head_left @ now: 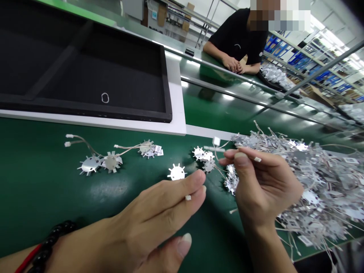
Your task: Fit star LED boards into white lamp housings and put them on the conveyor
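My left hand [159, 216], with a dark bead bracelet, is held over the green table. A small white connector [188, 197] pokes out between its index and middle fingers, and the thumb stands apart. Just beyond the fingertips is a silver toothed disc [176, 172], partly hidden by the hand. My right hand [263, 182] is closed, thumb against index finger, on a thin wired lead whose white connector [257, 159] shows over the fingers. Left of those fingertips are a blurred white tag [216, 141] and several silver toothed discs [209, 165]; whether they hang from the lead, I cannot tell.
A large heap of silver wired discs [315, 185] covers the right side. Pairs of wired discs [112, 162] lie at left. Behind stands a black tray [127, 110] on a white board [178, 102]. A co-worker [236, 41] leans on the far counter, hands together.
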`<state>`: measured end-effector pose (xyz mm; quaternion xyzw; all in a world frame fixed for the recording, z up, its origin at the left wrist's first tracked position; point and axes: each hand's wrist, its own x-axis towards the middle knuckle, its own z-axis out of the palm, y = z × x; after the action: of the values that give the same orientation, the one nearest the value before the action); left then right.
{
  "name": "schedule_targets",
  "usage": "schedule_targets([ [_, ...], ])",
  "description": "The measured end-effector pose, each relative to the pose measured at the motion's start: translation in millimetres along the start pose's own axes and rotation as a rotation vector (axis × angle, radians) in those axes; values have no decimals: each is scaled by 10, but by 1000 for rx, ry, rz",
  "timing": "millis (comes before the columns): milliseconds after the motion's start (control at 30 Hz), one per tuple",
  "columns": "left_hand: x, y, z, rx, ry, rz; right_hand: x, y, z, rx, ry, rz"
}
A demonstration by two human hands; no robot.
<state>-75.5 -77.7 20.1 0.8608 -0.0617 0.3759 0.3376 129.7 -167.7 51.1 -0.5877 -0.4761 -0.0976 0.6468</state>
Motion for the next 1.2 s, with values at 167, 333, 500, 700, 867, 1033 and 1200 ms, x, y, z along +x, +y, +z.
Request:
schedule_targets([
  [167,-4,-10,41,-102,-8,-24,-19,-29,-13,-27,-35,9],
  [333,-9,-32,33,-33,-18,-11,4,-2,-7,-34,13,15],
  [500,-25,0,4,13,-47,-46,5,-32,-15,4,-40,64],
  [700,162,31,40,-15,-11,-83,0,-17,-12,-41,-36,-14],
  [867,268,10,28,-16,-5,-77,62,43,-4,-44,-43,-127],
  [1033,87,-18,-2,0,16,-63,48,4,-16,6,-124,-113],
  [1200,-12,-40,41,-5,14,9,-6,-40,-55,64,-315,-85],
])
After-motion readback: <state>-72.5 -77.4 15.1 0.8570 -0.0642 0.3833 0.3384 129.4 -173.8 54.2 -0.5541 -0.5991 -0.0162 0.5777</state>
